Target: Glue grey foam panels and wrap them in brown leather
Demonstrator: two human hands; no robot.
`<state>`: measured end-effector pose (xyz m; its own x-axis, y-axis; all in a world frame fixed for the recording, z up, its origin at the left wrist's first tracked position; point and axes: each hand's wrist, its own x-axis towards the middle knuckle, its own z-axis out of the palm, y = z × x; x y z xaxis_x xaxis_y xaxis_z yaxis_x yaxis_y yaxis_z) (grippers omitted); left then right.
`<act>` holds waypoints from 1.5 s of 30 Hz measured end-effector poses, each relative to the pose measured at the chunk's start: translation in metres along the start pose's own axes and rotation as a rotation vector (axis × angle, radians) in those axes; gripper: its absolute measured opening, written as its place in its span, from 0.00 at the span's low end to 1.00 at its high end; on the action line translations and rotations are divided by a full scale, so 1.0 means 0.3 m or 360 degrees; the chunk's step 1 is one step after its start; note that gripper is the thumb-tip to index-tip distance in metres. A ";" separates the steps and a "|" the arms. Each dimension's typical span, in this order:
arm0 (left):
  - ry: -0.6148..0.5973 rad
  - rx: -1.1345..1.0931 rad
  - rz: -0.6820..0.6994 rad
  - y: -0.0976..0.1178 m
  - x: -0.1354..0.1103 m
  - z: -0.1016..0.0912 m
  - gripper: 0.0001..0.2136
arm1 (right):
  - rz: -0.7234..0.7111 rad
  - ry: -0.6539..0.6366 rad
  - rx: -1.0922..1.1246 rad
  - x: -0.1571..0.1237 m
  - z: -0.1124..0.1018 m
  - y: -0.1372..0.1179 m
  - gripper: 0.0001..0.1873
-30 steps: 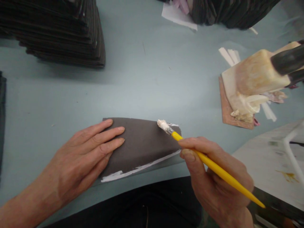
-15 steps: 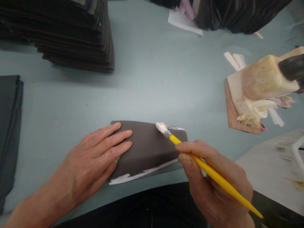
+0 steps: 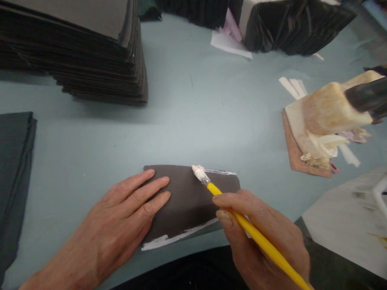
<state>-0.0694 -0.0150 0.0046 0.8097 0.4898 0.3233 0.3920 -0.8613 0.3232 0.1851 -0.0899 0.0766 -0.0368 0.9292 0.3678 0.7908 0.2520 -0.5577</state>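
A dark grey-brown sheet piece [image 3: 184,197] lies on the table near its front edge, with white smears along its near edge and along the right part of its far edge. My left hand [image 3: 130,213] rests flat on the left end of this piece, fingers stretched out. Between thumb and fingers, my right hand [image 3: 266,233] grips a yellow-handled brush [image 3: 260,239]. The brush's white-coated bristles touch the piece's far edge, near the middle.
Tall stacks of dark sheets stand at the back left [image 3: 105,60] and back right [image 3: 290,28]. Dark folded material [image 3: 15,169] lies at the left. A stained cream container [image 3: 323,108] sits on a brown board [image 3: 292,149] at the right, among white strips [image 3: 293,88].
The brush has moved left along the far edge, and the white line there now reaches further left. My left hand stays on the piece. The view has tilted slightly upward.
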 end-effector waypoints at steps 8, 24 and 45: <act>-0.0006 0.0072 -0.0075 0.019 -0.001 0.005 0.17 | 0.0002 -0.0022 -0.0038 0.008 0.007 -0.011 0.07; 0.0047 0.0068 -0.0167 0.033 -0.003 0.009 0.17 | -0.0070 -0.0079 -0.0020 0.054 0.042 -0.038 0.07; 0.0129 0.0116 -0.0192 0.047 0.000 0.006 0.11 | -0.0103 -0.0205 -0.0019 0.077 0.079 -0.088 0.09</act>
<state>-0.0630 -0.0275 0.0076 0.7182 0.5970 0.3575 0.5172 -0.8017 0.2997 0.1489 -0.0688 0.0821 -0.1652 0.9384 0.3036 0.7916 0.3098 -0.5267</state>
